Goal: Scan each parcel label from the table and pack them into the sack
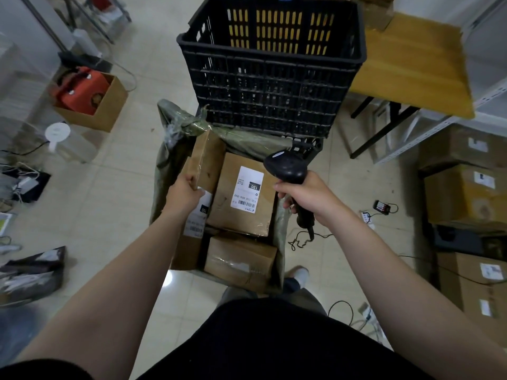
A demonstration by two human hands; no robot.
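Observation:
An open green sack stands on the floor in front of me with three cardboard parcels inside. My left hand grips the upper edge of a tall parcel standing on end at the sack's left side; its white label shows below my hand. A flat parcel with a white label lies in the middle of the sack. Another parcel lies at the near end. My right hand holds a black barcode scanner by its handle, to the right of the labelled parcel, its cable hanging down.
A black plastic crate stands right behind the sack. A wooden table is at the right back, stacked cartons at the right. A carton with a red bag and cables lie on the floor at left.

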